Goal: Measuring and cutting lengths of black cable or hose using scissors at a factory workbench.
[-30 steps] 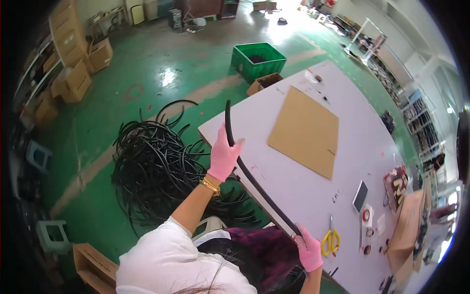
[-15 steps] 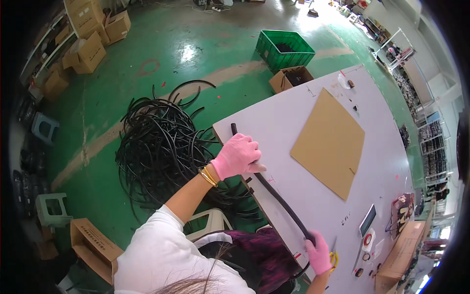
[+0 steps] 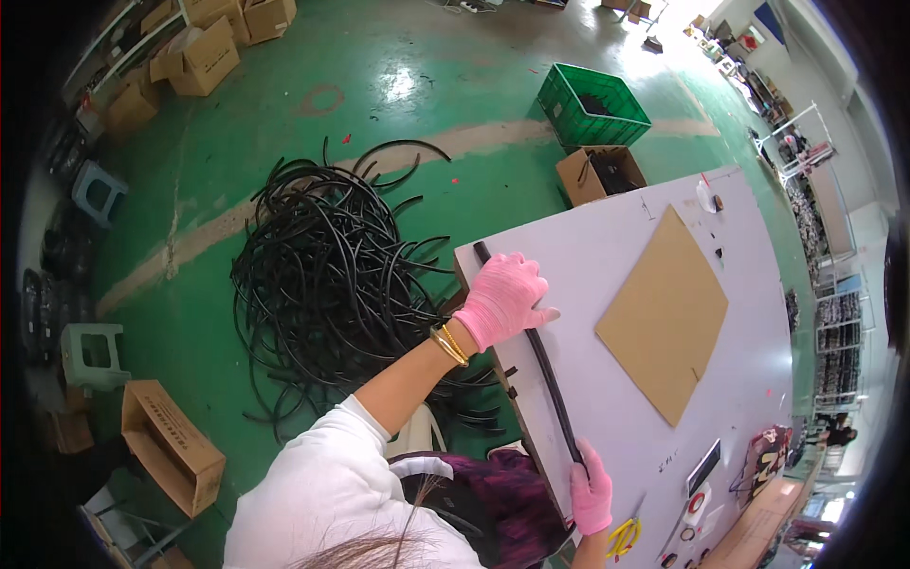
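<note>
Grey table (image 3: 616, 247): black hose (image 3: 550, 379), cardboard sheet (image 3: 664, 313).

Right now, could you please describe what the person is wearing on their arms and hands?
Both hands wear thin pink gloves: the left hand and the right hand. At the left wrist sits a gold-coloured bracelet. The left forearm is bare up to a white sleeve that ends near the elbow. The right forearm is mostly out of view, so its sleeve cannot be seen.
</note>
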The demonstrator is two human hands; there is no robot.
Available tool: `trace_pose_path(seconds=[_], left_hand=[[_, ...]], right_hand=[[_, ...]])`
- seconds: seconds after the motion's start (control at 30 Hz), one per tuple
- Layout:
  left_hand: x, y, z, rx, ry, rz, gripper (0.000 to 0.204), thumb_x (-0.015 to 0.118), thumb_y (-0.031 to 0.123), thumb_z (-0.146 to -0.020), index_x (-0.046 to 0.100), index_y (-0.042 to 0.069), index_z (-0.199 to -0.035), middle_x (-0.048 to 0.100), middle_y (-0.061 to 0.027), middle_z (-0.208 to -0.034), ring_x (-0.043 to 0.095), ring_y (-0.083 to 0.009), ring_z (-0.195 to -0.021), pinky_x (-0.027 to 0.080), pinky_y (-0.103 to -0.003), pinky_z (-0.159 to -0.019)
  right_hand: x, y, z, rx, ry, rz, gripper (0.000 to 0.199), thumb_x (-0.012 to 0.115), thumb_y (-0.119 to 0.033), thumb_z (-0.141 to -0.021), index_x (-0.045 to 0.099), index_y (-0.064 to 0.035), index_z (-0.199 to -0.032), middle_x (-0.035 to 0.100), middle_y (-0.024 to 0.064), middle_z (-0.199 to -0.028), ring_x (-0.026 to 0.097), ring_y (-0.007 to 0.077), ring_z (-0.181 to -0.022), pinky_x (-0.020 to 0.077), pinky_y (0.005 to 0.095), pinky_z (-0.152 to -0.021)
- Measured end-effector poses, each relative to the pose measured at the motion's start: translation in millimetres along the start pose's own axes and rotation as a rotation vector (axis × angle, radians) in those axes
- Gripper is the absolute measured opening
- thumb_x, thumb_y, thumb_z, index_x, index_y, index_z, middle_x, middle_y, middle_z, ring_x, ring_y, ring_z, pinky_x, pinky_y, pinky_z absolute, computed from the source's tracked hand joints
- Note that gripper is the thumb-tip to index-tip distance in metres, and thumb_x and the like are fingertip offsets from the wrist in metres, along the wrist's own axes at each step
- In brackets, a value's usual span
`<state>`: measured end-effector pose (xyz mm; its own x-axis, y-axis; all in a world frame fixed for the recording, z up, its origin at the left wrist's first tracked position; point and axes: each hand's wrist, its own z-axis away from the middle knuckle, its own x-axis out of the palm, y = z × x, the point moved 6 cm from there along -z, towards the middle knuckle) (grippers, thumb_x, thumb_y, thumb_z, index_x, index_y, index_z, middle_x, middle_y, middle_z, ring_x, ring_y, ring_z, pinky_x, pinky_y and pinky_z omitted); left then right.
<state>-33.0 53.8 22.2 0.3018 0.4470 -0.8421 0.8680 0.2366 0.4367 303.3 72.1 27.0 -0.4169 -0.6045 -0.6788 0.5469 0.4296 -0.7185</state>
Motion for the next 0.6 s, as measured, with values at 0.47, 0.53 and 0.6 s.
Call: trace_pose_path(seconds=[0.47, 0.53, 0.6], left_hand=[[-3, -6, 3, 0.002, 0.081, 0.066, 0.035, 0.069, 0.041, -0.075, 0.062, 0.01, -0.059, 0.057, -0.0057, -0.074, 0.056, -0.0252, -0.085, 0.043, -0.039, -0.08], [-4, -6, 2, -0.003, 0.073, 0.069, 0.035, 0.069, 0.041, -0.075, 0.062, 0.01, -0.06, 0.057, -0.0061, -0.075, 0.056, -0.0253, -0.085, 0.044, -0.039, -0.079], [-4, -8, 1, -0.025, 0.057, 0.077, 0.034, 0.068, 0.04, -0.075, 0.063, 0.01, -0.062, 0.058, -0.0064, -0.076, 0.057, -0.0254, -0.086, 0.044, -0.039, -0.078]], right_hand=[[5, 0, 3, 0.426, -0.098, -0.431, 0.042, 0.05, -0.006, -0.092, 0.05, -0.0039, -0.134, 0.043, -0.0061, -0.067, 0.04, 0.0029, -0.052, 0.0317, 0.0185, -0.046], [6, 1, 2, 0.438, -0.102, -0.446, 0.043, 0.05, -0.006, -0.092, 0.049, -0.0036, -0.135, 0.042, -0.0062, -0.067, 0.039, 0.0027, -0.052, 0.0314, 0.0184, -0.045], [6, 0, 1, 0.448, -0.105, -0.462, 0.043, 0.049, -0.005, -0.092, 0.049, -0.0033, -0.135, 0.042, -0.0064, -0.067, 0.038, 0.0026, -0.052, 0.0311, 0.0183, -0.045]])
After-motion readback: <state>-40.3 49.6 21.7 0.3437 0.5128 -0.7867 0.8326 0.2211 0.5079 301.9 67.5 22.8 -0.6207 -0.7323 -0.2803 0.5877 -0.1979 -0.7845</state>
